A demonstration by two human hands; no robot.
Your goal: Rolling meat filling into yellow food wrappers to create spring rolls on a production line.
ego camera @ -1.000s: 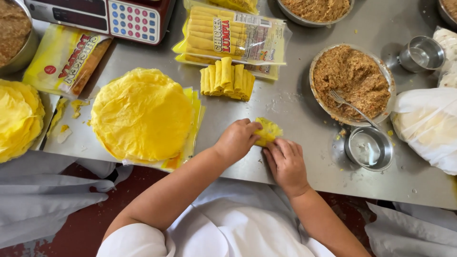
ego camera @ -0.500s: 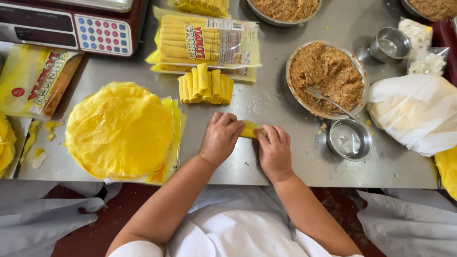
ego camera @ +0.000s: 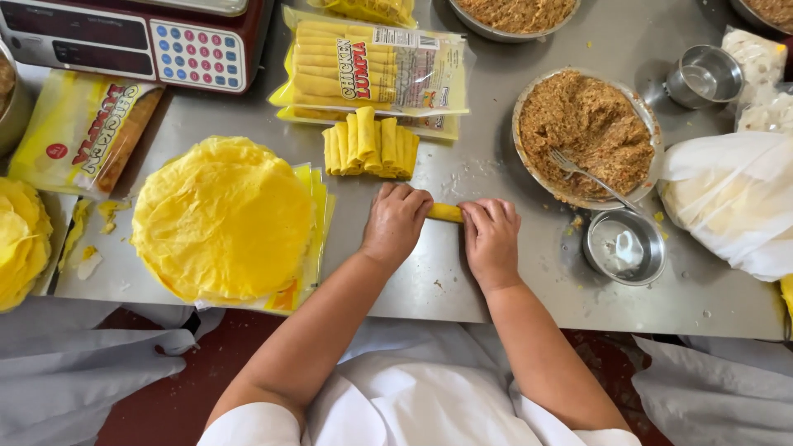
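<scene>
A thin yellow roll (ego camera: 445,212) lies on the steel table (ego camera: 462,281), pressed under both palms. My left hand (ego camera: 396,223) covers its left end and my right hand (ego camera: 491,239) covers its right end, so only the middle shows. Just beyond the hands sits a row of several finished yellow rolls (ego camera: 369,149). A round stack of yellow wrappers (ego camera: 221,219) lies to the left. A metal bowl of brown filling (ego camera: 588,132) with a fork (ego camera: 578,173) in it stands to the right.
A small steel cup (ego camera: 624,248) sits near my right hand, another cup (ego camera: 702,76) farther back. Packed rolls (ego camera: 372,66) and a scale with coloured keys (ego camera: 132,41) are at the back. A white plastic bag (ego camera: 731,202) lies at the right, more wrappers (ego camera: 21,244) at the left edge.
The folded yellow wrapper under my hands has been rolled forward into a thin tight roll. Both hands slid away from me and spread apart along it.
</scene>
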